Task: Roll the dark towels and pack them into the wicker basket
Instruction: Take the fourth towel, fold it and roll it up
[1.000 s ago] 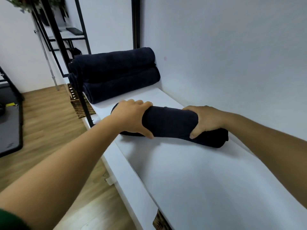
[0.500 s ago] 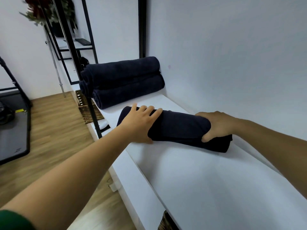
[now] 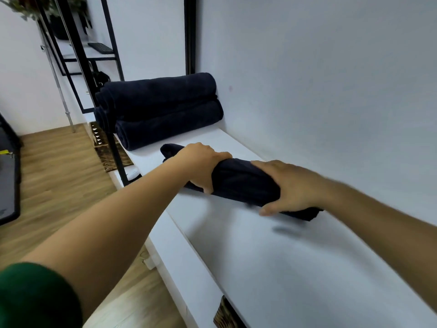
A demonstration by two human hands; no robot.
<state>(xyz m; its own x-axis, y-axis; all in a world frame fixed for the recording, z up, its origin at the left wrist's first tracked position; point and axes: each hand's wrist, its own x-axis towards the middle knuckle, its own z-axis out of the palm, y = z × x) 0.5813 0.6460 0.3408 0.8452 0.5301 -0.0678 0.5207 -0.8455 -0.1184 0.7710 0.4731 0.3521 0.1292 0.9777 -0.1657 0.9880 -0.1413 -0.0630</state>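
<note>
A rolled dark navy towel [image 3: 241, 181] lies across the white shelf top [image 3: 272, 252]. My left hand [image 3: 201, 164] grips its left part, fingers over the top and thumb underneath at the front. My right hand [image 3: 288, 185] grips the right part the same way, and the towel's right end sticks out past it. At the far end of the shelf, against the wall, rolled dark towels [image 3: 163, 107] lie stacked on each other. A wicker basket [image 3: 104, 147] stands on the floor behind the black post, partly hidden.
A black metal frame post [image 3: 113, 147] rises at the shelf's left edge. Another black upright [image 3: 190, 34] runs up the wall. A wooden floor [image 3: 52, 176] lies to the left. A piece of wickerwork [image 3: 224, 313] shows under the shelf near the bottom edge.
My left hand, lying flat on the roll half a second ago, now curls around it. The roll's right end looks slightly raised and blurred. The camera has shifted a little.
</note>
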